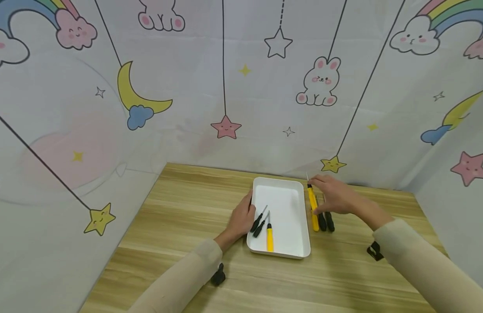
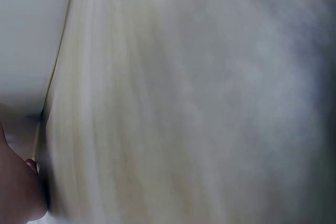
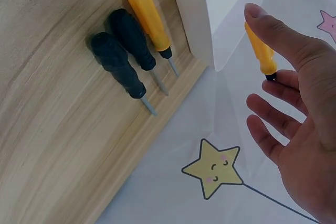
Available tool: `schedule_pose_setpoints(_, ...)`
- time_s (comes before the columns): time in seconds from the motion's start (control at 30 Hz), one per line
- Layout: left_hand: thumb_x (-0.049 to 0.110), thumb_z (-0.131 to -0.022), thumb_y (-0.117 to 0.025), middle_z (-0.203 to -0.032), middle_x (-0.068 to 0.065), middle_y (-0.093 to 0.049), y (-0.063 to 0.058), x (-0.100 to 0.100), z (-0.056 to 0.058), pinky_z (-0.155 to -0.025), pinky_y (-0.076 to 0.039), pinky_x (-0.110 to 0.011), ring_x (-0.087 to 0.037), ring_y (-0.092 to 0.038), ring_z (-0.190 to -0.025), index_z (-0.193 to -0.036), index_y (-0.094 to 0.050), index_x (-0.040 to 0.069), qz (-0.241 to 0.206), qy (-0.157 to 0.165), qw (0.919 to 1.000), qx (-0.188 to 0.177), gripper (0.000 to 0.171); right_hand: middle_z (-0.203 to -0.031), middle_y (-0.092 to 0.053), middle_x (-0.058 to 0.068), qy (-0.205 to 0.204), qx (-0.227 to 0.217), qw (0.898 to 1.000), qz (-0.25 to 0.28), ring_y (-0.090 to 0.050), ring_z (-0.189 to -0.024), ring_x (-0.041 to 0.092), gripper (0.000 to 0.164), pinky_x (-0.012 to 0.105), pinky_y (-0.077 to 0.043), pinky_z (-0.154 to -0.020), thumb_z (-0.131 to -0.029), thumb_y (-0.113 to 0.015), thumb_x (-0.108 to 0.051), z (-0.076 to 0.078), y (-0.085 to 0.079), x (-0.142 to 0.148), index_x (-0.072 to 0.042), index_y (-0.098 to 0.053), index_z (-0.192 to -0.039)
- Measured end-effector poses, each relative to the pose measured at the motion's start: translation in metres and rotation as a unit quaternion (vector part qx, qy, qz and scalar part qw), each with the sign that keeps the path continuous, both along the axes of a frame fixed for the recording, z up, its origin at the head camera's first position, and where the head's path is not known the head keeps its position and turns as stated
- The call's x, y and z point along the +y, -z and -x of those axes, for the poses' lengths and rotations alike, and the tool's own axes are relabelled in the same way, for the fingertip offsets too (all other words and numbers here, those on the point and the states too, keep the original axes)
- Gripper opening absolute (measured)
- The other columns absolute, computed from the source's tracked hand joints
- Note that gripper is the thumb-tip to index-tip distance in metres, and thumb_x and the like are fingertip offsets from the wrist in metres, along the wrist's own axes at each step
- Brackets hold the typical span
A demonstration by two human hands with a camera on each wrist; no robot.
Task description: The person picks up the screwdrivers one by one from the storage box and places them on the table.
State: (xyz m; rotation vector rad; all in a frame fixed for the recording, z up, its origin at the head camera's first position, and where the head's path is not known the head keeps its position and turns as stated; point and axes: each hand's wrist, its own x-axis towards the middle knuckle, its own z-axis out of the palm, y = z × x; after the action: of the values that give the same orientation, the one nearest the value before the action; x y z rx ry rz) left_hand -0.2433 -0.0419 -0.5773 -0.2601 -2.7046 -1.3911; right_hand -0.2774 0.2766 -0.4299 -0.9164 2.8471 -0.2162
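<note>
My left hand (image 1: 242, 216) grips the left side of a white tray (image 1: 286, 202). Inside the tray lie a yellow-handled screwdriver (image 1: 270, 239) and two small black screwdrivers (image 1: 259, 228). Just right of the tray, my right hand (image 1: 335, 195) pinches another yellow-handled screwdriver (image 3: 261, 53) between thumb and fingertip, its other fingers loosely bent. In the right wrist view, one more yellow-handled screwdriver (image 3: 149, 18) and two black-handled screwdrivers (image 3: 116, 62) lie side by side on the table. From the left wrist, only the tray's outer wall (image 2: 29, 40) and part of the hand (image 2: 18, 187) show.
The wood-grain table (image 1: 178, 217) ends at a white cloth backdrop (image 1: 194, 87) printed with stars, rabbits and clouds. More cloth rises on the left and right. A dark strap piece (image 1: 375, 251) shows by the right sleeve, another (image 1: 218, 275) by the left.
</note>
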Motion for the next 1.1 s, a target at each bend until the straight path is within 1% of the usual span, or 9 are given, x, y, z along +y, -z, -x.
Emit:
schedule_pose_setpoints(0.1,0.016,-0.112,-0.04,-0.17,-0.01,-0.035,-0.001,0.0,-0.001,-0.125,-0.032,-0.046,-0.028,-0.036,-0.155,-0.168,-0.028,0.005,-0.003,0.0,1.0,0.001,0.058,-0.155,-0.049,0.027,0.002,0.002,1.0,0.0,-0.047,-0.141,0.05,0.102,0.066,-0.042,-0.112,-0.078,-0.093,-0.051,0.0,0.001,0.005,0.002,-0.05,-0.153)
schedule_pose_setpoints(0.27,0.016,-0.111,-0.04,-0.17,-0.01,-0.036,-0.001,-0.001,-0.002,-0.124,-0.032,-0.047,-0.028,-0.036,-0.154,-0.167,-0.028,0.005,-0.005,0.002,1.0,0.001,0.058,-0.155,-0.05,0.027,0.007,0.004,1.0,0.002,-0.047,-0.141,0.049,0.101,0.065,-0.042,-0.112,-0.077,-0.094,-0.049,-0.003,0.002,0.01,0.001,-0.05,-0.153)
schedule_pose_setpoints(0.6,0.016,-0.111,-0.04,-0.17,-0.01,-0.035,0.0,-0.003,-0.002,-0.124,-0.032,-0.047,-0.028,-0.035,-0.155,-0.167,-0.028,0.005,-0.004,0.007,1.0,0.0,0.058,-0.157,-0.045,0.03,0.017,-0.003,1.0,-0.003,-0.044,-0.142,0.052,0.099,0.067,-0.041,-0.111,-0.079,-0.094,-0.039,-0.01,0.005,0.021,0.004,-0.048,-0.155)
schedule_pose_setpoints(0.77,0.015,-0.112,-0.04,-0.17,-0.011,-0.035,0.0,-0.004,-0.003,-0.124,-0.033,-0.047,-0.028,-0.036,-0.154,-0.167,-0.028,0.004,-0.005,0.011,0.9999,0.001,0.058,-0.157,-0.045,0.031,0.024,-0.008,1.0,0.003,-0.044,-0.141,0.053,0.098,0.068,-0.04,-0.112,-0.079,-0.095,-0.038,-0.013,0.006,0.024,0.005,-0.048,-0.154)
schedule_pose_setpoints(1.1,0.015,-0.111,-0.039,-0.17,-0.013,-0.036,0.001,-0.006,-0.004,-0.124,-0.034,-0.048,-0.029,-0.037,-0.154,-0.167,-0.028,0.003,-0.009,0.014,0.9998,0.007,0.058,-0.154,-0.048,0.031,0.04,-0.006,0.999,-0.005,-0.046,-0.14,0.054,0.096,0.069,-0.042,-0.109,-0.077,-0.095,-0.041,-0.013,0.017,0.032,0.005,-0.052,-0.15)
